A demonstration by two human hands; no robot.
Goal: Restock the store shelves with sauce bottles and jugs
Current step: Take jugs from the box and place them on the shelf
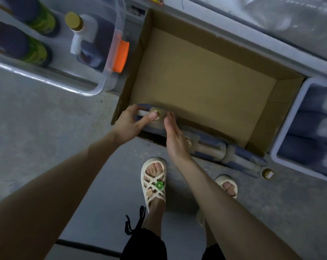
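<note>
1. View straight down at floor level. Cardboard box open at the top, most of its floor bare; jugs standing only along the near wall.
2. Target jug upright in the near-left corner of the box, just ahead of and below both hands. Gold cap facing up at the camera.
3. Left hand: fingers curled round the pale handle, thumb laid across toward the cap. Grip looks settled.
4. Right hand: fingers straight and together, holding nothing, lying along the right side of the cap. Touching the jug or just beside it: cannot tell.
5. Relation that matters: long axis of the jug vertical, handle running from the cap out to the left, toward the box corner. Handle therefore on the left hand's side, left hand nearer. Probable way out: straight up past the near wall, right hand free to steady or take the underside.
6. Second jug and third jug in the same row to the right, the second partly hidden under the right wrist. Close neighbours; a tilted lift could knock them.
7. Clear bin up-left, holding another jug and green-labelled bottles. White crate at right with red-capped jugs. Location of the shelf: cannot tell.
</note>
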